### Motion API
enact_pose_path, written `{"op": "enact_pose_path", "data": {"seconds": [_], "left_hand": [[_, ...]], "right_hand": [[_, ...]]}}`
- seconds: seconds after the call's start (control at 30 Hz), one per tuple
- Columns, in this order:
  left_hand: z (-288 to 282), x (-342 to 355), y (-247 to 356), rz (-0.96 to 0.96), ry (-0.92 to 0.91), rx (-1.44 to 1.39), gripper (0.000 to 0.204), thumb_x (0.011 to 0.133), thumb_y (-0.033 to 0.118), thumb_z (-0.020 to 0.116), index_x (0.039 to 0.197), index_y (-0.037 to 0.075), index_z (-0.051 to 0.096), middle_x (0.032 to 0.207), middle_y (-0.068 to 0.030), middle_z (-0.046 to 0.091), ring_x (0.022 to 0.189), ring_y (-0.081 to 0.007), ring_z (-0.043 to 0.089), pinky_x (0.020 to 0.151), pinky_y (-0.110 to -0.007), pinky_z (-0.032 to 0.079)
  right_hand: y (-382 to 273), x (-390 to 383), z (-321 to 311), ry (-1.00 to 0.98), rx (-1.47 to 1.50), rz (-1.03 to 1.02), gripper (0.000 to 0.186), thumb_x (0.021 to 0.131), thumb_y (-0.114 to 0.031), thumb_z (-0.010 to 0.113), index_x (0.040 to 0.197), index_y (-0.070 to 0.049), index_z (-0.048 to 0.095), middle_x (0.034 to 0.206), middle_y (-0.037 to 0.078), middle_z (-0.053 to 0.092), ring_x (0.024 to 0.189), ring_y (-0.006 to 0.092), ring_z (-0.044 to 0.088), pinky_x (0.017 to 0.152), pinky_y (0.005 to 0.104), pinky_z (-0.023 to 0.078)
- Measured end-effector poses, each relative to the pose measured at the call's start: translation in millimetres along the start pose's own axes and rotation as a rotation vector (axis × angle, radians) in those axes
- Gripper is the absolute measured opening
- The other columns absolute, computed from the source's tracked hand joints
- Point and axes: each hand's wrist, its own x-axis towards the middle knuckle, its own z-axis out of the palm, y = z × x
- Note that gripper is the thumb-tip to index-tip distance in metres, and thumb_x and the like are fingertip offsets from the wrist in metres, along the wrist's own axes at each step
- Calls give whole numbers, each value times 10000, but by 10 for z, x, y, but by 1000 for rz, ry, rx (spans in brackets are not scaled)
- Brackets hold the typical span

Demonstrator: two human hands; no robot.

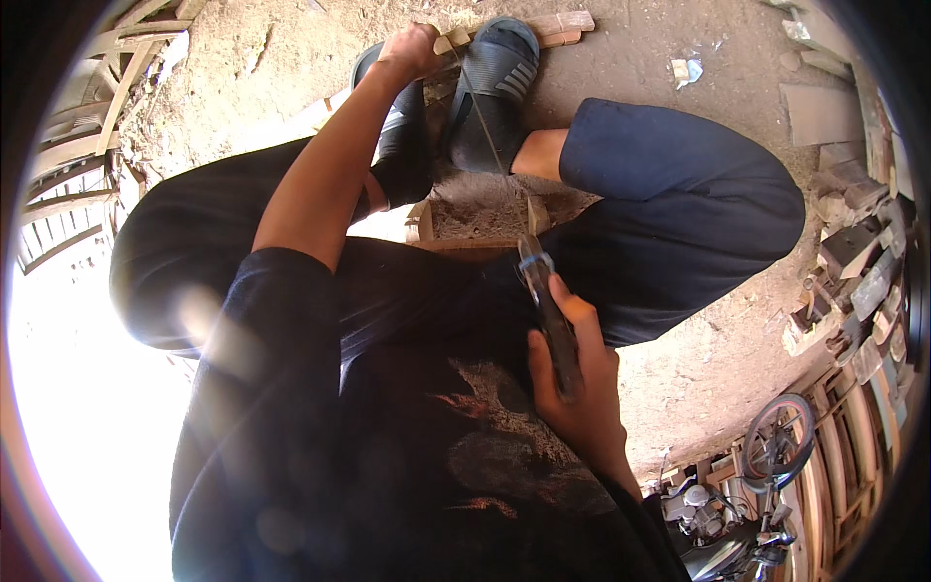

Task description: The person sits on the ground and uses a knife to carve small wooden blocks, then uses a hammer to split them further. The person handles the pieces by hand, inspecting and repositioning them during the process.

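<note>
My right hand point(582, 378) is wrapped round the dark handle of a saw point(551, 325) with a blue band near its front. The saw's thin blade is seen nearly edge-on and runs forward between my feet to a strip of wood point(454, 41). At the far side my left hand point(412, 48) is closed at the strip's left part; its fingertips are hidden. My right foot, in a dark slide sandal point(504, 60), rests by the wood, whose end shows beyond the toes. My left foot point(402, 136) is partly hidden under my left forearm.
Beneath my thighs lies a low wooden frame point(475, 244). Wood offcuts point(858, 262) are heaped along the right. A motorbike point(708, 514) and a wheel point(779, 441) stand at lower right. Wooden slats point(73, 150) line the left. A scrap of litter point(687, 72) lies on the dirt floor.
</note>
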Motion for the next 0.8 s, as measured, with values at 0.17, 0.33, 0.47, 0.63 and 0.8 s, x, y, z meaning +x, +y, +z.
{"op": "enact_pose_path", "data": {"seconds": [0.17,0.33,0.47,0.63,0.8], "left_hand": [[-7,26,-17,41,-59,-21,494,779,473,675,1097,96,663,1096,-150,665,1012,-323,642,904,-422,507],[-38,-80,34,6,-45,-62,486,781,490,670,1059,91,675,1083,-174,661,1005,-342,639,878,-430,512],[7,5,-3,35,-37,-101,530,770,513,674,1055,66,671,1057,-199,668,1011,-353,640,887,-436,507],[-89,-34,-15,33,-33,-65,507,792,486,661,1061,56,672,1051,-184,669,1010,-345,636,887,-435,506],[-58,78,-73,0,-69,-12,526,774,496,673,1080,69,673,1068,-184,664,1026,-342,631,904,-434,499]], "right_hand": [[119,547,59,12,-71,-16,414,877,-40,592,1280,-53,499,1075,221,638,952,343,670,796,364,509],[86,125,20,89,39,-57,453,875,-66,602,1308,-34,472,1051,235,634,898,385,660,738,389,508],[101,345,20,7,-45,-108,477,877,-41,591,1334,-5,462,1026,231,654,842,323,699,699,340,527],[137,158,5,33,-16,-112,478,874,-50,600,1331,12,476,952,241,659,757,350,687,640,322,515],[146,430,37,-39,-18,-97,499,876,-37,584,1351,41,450,1000,241,665,839,323,704,692,304,526]]}}
